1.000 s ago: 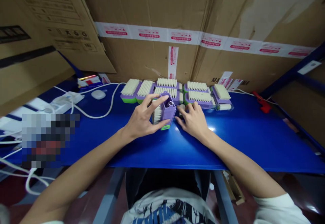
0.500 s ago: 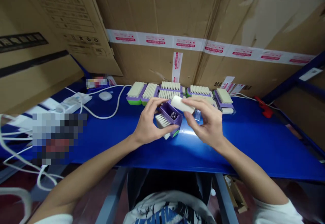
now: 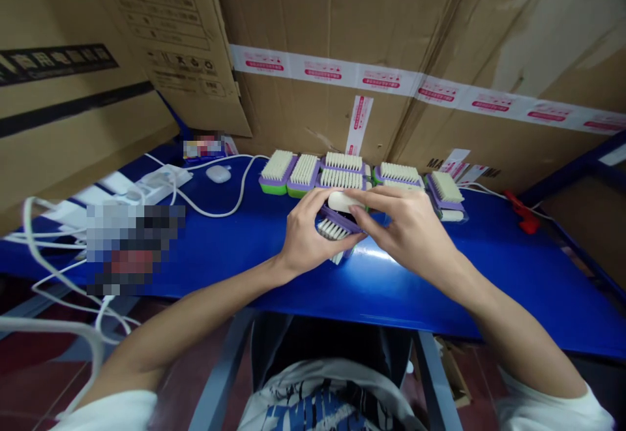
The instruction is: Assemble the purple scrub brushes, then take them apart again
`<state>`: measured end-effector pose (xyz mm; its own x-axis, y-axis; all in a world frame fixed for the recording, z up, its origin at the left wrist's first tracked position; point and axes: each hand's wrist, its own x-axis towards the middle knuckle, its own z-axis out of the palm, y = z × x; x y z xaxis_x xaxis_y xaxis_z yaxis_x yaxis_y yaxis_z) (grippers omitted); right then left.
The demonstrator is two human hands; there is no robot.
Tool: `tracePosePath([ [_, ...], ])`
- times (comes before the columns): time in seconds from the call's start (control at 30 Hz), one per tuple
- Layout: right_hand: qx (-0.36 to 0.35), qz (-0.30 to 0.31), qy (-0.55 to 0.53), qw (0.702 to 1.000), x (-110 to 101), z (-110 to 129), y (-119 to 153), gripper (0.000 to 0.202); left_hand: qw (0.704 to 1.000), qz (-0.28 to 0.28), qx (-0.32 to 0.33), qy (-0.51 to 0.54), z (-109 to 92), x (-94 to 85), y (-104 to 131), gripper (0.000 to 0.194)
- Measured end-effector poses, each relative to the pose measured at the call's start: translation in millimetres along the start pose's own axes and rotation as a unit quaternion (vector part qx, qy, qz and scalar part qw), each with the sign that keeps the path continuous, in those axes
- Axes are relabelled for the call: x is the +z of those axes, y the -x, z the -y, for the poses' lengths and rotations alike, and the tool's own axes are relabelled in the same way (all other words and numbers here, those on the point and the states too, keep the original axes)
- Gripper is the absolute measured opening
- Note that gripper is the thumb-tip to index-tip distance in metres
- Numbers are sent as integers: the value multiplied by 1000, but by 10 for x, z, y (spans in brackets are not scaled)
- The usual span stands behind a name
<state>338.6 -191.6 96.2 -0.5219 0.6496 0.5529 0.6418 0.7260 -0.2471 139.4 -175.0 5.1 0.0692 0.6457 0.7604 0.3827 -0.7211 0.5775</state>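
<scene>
My left hand (image 3: pixel 309 235) is wrapped round a purple and green brush (image 3: pixel 336 230), its white bristles facing down and toward me. Between the thumb and fingers of my right hand (image 3: pixel 403 222) is a white rounded piece (image 3: pixel 343 202). This piece lies over the brush's purple open top, partly covering the hollow. Both hands meet at the brush above the blue table. The fingers of my right hand hide the right end of the brush.
Several bristle brushes (image 3: pixel 341 178) stand along the cardboard wall (image 3: pixel 303 111) at the back of the blue table (image 3: pixel 235 248). Left are a white mouse (image 3: pixel 218 173), a power strip (image 3: pixel 159 184) and white cables. A red tool (image 3: pixel 524 214) lies right.
My right hand has brought the white piece down onto the purple hollow, which is now mostly covered. The whole view has shifted slightly, so the scene sits further right.
</scene>
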Motion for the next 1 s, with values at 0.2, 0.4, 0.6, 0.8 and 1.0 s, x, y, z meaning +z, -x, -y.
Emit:
tracePosePath([
  [0.2,22,-26,-27,999,66,14,40,32,999,-25,-12,-28,40,40,56,82],
  [0.4,67,-88,-21,994,231,52,101,31,998,-38,-35,-34,47,56,93,81],
  [0.6,65,-119,-75,988,345,7,84,29,997,-58,-41,-40,68,88,69,73],
  [0.8,108,-151,-205,961,443,-138,135,27,996,-60,-21,-60,82,99,69,82],
  [1.0,135,-129,-346,919,466,-402,142,30,999,4,11,51,149,-52,-35,44],
])
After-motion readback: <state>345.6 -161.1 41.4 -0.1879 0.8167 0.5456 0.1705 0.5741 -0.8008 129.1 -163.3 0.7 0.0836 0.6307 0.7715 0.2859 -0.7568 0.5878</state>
